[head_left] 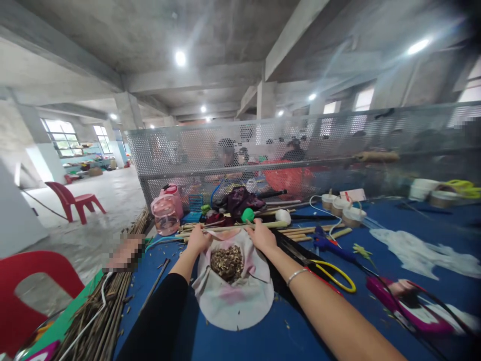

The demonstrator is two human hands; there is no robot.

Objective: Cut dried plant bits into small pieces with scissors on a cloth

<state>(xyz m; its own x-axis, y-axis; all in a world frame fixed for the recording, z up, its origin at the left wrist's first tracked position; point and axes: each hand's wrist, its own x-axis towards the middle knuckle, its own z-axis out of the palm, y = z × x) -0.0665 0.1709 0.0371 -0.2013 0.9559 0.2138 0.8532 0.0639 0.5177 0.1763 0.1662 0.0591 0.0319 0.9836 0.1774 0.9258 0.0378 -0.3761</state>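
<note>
A round white cloth point(233, 296) with pink stains lies on the blue table point(293, 331). On it sits a heap of brown chips point(227, 261). My left hand point(198, 239) and my right hand point(261, 235) both rest at the cloth's far edge, fingers curled over a long pale bamboo stick point(229, 228) that lies crosswise. A silver bracelet point(296, 274) circles my right wrist. My left arm wears a black sleeve.
Thin sticks point(101, 311) are piled at the table's left edge. Yellow-handled scissors point(334, 273), a pink jug point(166, 210), small round tubs point(340, 205) and white cloth scraps point(417, 250) lie around. A perforated metal screen point(300, 145) stands behind, with people beyond. Red chairs point(75, 200) stand left.
</note>
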